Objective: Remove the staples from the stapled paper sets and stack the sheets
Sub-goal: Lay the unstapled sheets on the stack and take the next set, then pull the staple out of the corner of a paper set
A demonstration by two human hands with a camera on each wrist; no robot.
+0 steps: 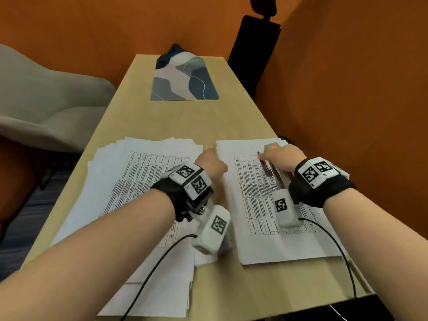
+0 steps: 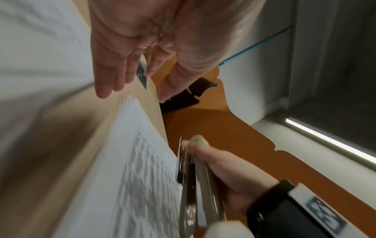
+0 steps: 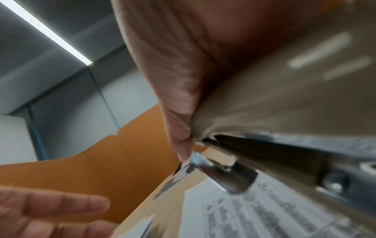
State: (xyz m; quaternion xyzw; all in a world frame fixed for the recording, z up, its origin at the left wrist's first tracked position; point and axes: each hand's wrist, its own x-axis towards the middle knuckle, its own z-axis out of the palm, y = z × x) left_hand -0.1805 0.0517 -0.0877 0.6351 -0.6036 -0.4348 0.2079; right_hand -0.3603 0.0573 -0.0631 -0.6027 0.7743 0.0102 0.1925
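Two lots of printed sheets lie on the wooden table (image 1: 176, 121): a fanned, loose pile (image 1: 111, 181) on the left and a squarer stack (image 1: 266, 246) on the right. My right hand (image 1: 282, 158) grips a metal stapler-like tool (image 1: 271, 169) with a beige top, its nose over the upper part of the right stack's printed table. The right wrist view shows my thumb (image 3: 179, 128) on the tool (image 3: 284, 145) just above the page. My left hand (image 1: 209, 162) hovers by the right stack's upper left corner, fingers (image 2: 109, 80) straight and holding nothing.
A patterned blue-grey mat (image 1: 183, 82) lies at the table's far end. A grey armchair (image 1: 46, 100) stands to the left and a black chair back (image 1: 252, 54) at the far right. Orange walls close in behind and on the right. Black cables (image 1: 335, 239) trail from both wrists.
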